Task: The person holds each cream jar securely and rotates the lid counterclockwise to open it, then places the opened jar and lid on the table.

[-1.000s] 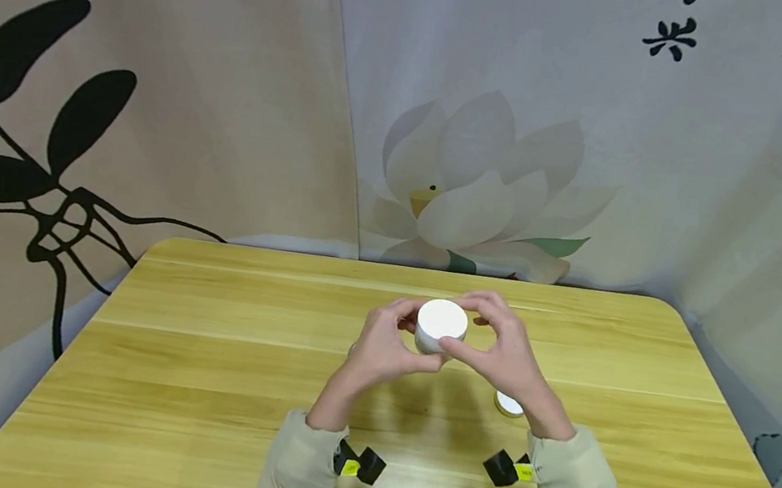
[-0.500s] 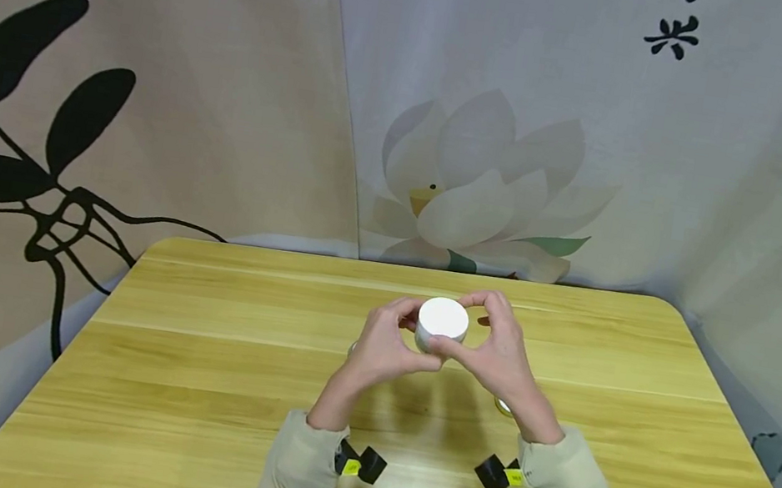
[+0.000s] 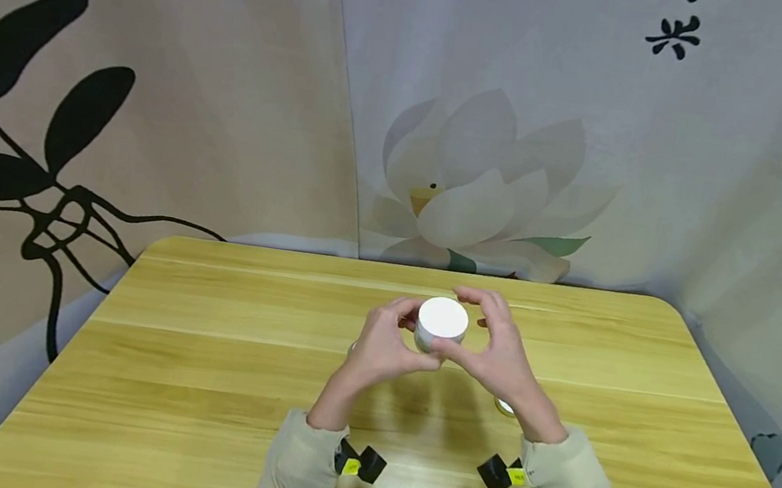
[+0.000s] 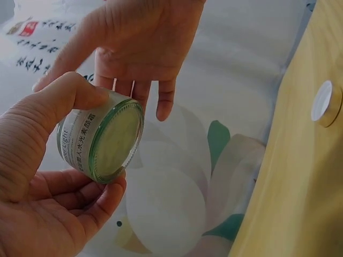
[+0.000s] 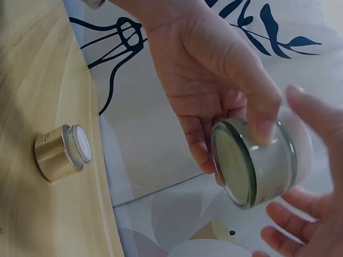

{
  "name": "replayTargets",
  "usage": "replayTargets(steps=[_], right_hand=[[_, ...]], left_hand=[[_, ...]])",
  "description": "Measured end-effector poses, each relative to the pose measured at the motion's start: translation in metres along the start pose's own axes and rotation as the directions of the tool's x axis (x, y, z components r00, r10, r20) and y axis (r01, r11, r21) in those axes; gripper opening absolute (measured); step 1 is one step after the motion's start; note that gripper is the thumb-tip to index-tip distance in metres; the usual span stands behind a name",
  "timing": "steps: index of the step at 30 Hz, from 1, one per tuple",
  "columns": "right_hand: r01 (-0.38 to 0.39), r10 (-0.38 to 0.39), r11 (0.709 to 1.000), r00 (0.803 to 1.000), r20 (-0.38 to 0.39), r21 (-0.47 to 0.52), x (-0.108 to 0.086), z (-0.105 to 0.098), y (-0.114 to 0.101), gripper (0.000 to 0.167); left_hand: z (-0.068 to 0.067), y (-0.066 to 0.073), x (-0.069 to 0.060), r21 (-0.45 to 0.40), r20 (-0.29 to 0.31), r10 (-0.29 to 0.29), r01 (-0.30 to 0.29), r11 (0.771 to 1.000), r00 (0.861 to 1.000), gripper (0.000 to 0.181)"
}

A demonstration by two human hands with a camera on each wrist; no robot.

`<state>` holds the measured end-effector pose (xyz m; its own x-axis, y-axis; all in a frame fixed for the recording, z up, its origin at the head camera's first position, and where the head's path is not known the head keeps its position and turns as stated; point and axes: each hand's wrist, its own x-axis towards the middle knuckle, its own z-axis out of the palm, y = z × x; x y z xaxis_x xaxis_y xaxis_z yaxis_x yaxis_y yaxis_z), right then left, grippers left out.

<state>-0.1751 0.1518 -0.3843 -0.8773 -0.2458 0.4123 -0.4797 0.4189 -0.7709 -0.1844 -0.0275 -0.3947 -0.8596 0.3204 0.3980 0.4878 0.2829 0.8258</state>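
A glass jar [image 4: 86,134] with printed writing on its side is tilted in my left hand [image 3: 387,345], thumb on one side and fingers on the other. Its white lid [image 3: 443,318] faces up toward the head view. My right hand [image 3: 496,352] is spread around the lid end, thumb at the near side and forefinger raised beyond the far side; whether the thumb touches cannot be told. In the right wrist view the greenish glass base [image 5: 234,166] faces the camera, and fingers of my right hand [image 5: 316,214] lie beside the lid end.
On the wooden table [image 3: 220,421] stands a gold jar [image 5: 56,155] with a white top, mostly behind my left hand in the head view. A gold cap with a white inside [image 4: 324,101] lies partly under my right wrist. Printed cloth hangs behind.
My right hand has shifted slightly left and down, and its forefinger has lifted off the lid's far edge. The left hand and jar have hardly moved.
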Motion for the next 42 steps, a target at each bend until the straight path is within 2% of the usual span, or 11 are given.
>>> replayTargets(steps=[3, 6, 12, 17, 21, 26, 31, 37, 39, 42], right_hand=[[-0.046, 0.045, 0.999, 0.998, -0.038, -0.018, 0.0013, 0.0029, -0.0037, 0.055], [-0.034, 0.033, 0.999, 0.998, -0.049, -0.013, 0.0021, 0.0033, -0.0045, 0.050], [0.036, -0.037, 0.999, 0.999, 0.027, 0.037, 0.0023, -0.0014, -0.0001, 0.048], [0.045, -0.047, 0.999, 0.996, 0.069, 0.026, 0.0010, -0.0022, 0.0010, 0.060], [0.000, -0.001, 1.000, 0.999, 0.038, 0.016, 0.0013, 0.0009, -0.0001, 0.064], [-0.001, 0.002, 1.000, 1.000, -0.018, 0.019, 0.0020, 0.0035, -0.0003, 0.052], [0.012, -0.012, 0.999, 1.000, -0.004, 0.048, 0.0011, 0.0031, 0.0012, 0.046], [0.056, -0.061, 0.996, 0.996, 0.068, 0.065, -0.0005, 0.0012, 0.0029, 0.056], [0.048, -0.052, 0.997, 0.996, 0.066, 0.061, -0.0008, 0.0019, 0.0026, 0.060], [0.012, -0.014, 0.998, 1.000, 0.024, 0.055, -0.0004, 0.0040, 0.0011, 0.061]], left_hand=[[-0.0005, 0.0001, 0.0000, 0.003, -0.001, -0.004, 0.004, 1.000, 1.000, 0.053], [-0.0012, 0.0003, 0.0004, 0.000, 0.002, 0.002, -0.002, 1.000, 1.000, 0.052], [-0.0029, 0.0003, 0.0004, -0.008, 0.002, 0.015, -0.015, 1.000, 1.000, 0.051], [-0.0028, -0.0008, 0.0007, 0.006, 0.008, 0.022, -0.022, 1.000, 1.000, 0.052], [-0.0026, -0.0007, 0.0003, 0.014, 0.007, 0.019, -0.019, 1.000, 1.000, 0.054], [-0.0028, 0.0002, -0.0002, 0.013, 0.008, 0.006, -0.007, 1.000, 1.000, 0.054], [-0.0036, 0.0002, -0.0007, 0.008, 0.009, 0.000, 0.000, 1.000, 1.000, 0.052], [-0.0038, -0.0008, -0.0007, 0.008, 0.003, 0.010, -0.010, 1.000, 1.000, 0.052], [-0.0037, -0.0008, -0.0005, 0.000, 0.004, 0.009, -0.009, 1.000, 1.000, 0.053], [-0.0036, -0.0006, -0.0004, -0.011, 0.004, 0.005, -0.005, 1.000, 1.000, 0.053]])
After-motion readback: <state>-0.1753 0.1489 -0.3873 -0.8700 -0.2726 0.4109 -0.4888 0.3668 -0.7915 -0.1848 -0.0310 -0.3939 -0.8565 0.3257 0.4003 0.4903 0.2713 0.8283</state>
